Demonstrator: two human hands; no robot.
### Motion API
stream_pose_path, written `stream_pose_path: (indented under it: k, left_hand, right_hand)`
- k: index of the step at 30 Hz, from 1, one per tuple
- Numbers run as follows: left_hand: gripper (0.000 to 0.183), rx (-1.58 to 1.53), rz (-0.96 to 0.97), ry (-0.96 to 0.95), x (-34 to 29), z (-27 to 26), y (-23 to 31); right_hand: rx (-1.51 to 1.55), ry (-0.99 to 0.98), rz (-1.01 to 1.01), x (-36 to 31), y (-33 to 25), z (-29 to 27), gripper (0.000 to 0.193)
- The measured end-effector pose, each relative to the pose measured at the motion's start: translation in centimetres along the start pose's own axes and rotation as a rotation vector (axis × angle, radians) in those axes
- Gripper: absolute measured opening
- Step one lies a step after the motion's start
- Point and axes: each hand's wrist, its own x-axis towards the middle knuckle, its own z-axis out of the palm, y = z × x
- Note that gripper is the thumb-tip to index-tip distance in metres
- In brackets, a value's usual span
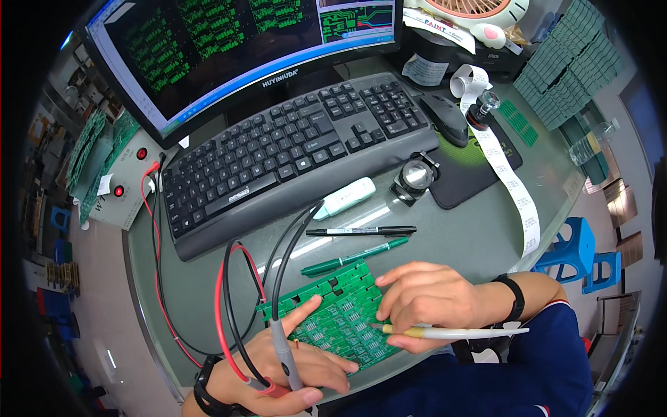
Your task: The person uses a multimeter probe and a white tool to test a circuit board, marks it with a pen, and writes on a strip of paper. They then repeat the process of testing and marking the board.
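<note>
A green circuit board panel (368, 351) lies tilted at the table's front edge, with rows of small parts on it. My left hand (292, 368) rests over its left side, forefinger stretched across the board. Held in that hand are a grey test probe (283, 347) with a black lead and a red probe (274, 389). My right hand (434, 302) is closed on a slim pen-like tool (445, 332) with a yellowish front and white tapered handle. The tool's tip is at the board's right part; whether it touches cannot be made out. Some right fingers are at the board's right edge.
Beyond the board lie a green marker (354, 256), a black marker (361, 231) and a pale green bottle (347, 197). A magnifier loupe (417, 175), keyboard (292, 153), mouse (445, 118) and paper strip (511, 184) stand further back. Probe leads (221, 299) loop at left.
</note>
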Motion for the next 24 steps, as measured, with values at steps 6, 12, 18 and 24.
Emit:
stream_pose_path:
  k: [6,12,18,24]
  left_hand:
    - [0.033,0.074,0.006,0.034,-0.2,0.5,-0.2]
    - [0.032,0.088,-0.009,0.006,-0.1,0.4,-0.1]
    - [0.029,0.056,-0.008,0.035,-0.2,0.4,-0.2]
    - [0.021,0.012,0.076,0.157,-0.4,0.6,0.1]
  right_hand:
    - [0.001,-0.010,-0.002,0.0,0.0,0.0,0.020]
    - [-0.025,-0.015,-0.008,0.1,0.0,0.2,0.020]
    - [-0.067,0.010,0.019,0.3,-0.4,1.0,0.021]
    - [-0.120,0.020,0.059,0.2,-0.8,1.3,0.021]
